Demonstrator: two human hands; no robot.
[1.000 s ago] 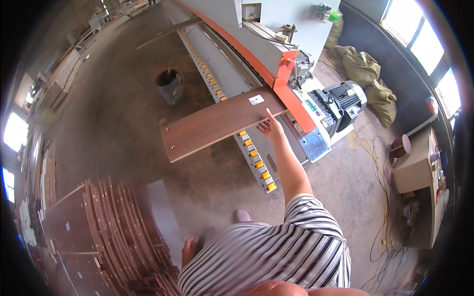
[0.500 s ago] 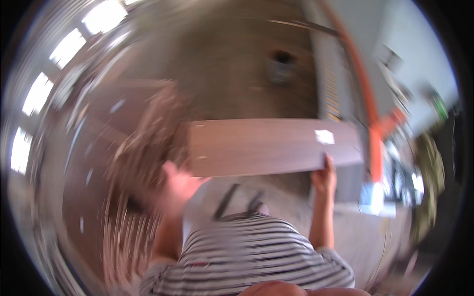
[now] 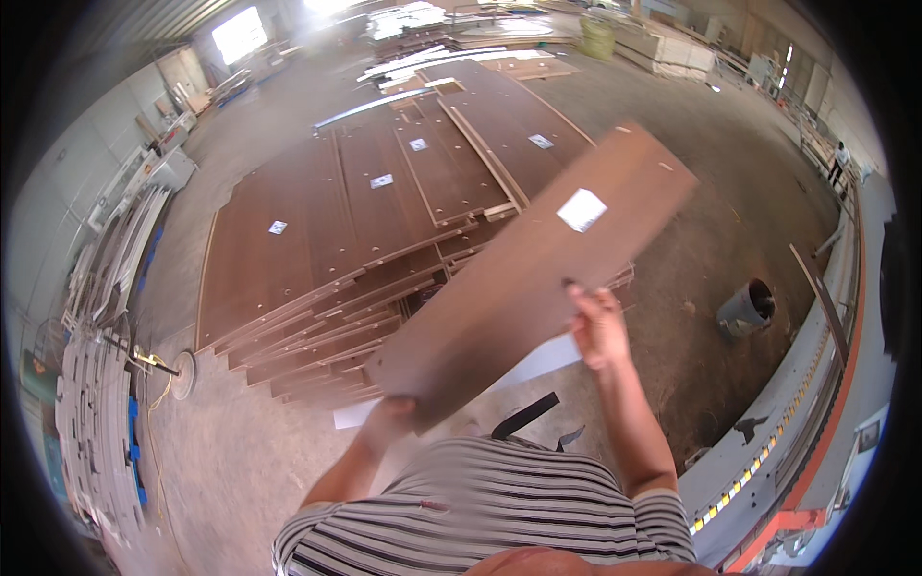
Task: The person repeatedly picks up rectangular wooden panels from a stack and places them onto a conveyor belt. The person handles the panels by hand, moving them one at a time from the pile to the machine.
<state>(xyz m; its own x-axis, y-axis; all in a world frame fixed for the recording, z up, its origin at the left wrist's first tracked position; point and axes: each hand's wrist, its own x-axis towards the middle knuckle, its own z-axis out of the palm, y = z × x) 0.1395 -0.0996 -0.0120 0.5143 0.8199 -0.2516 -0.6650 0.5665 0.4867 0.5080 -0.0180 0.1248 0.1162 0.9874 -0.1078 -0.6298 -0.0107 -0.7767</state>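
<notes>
A long brown wood-grain panel point(image 3: 519, 288) hangs tilted before me, its far end pointing up and to the right. On its upper face are a white label point(image 3: 582, 210) and several small pale marks. My left hand point(image 3: 392, 418) is closed on the near lower end, its fingers partly hidden and a little blurred. Along the right long edge my right hand point(image 3: 600, 331) grips the panel, thumb on top, the other fingers partly out of sight. Beyond the panel lie wide stacks of brown boards point(image 3: 307, 226), several bearing white labels; the held panel hides part of them.
To the right runs a long grey machine point(image 3: 759, 470) with an orange-red edge. A grey bucket point(image 3: 738, 315) stands on the floor beside it. Pale strips point(image 3: 106, 403) are piled at the left, near a round-based stand point(image 3: 182, 374). A distant person point(image 3: 839, 161) is at far right.
My view has swung left, bringing the stacks ahead of me. The panel has gone from nearly level across to slanted. My left hand, earlier spread at its left end, is now closed on it.
</notes>
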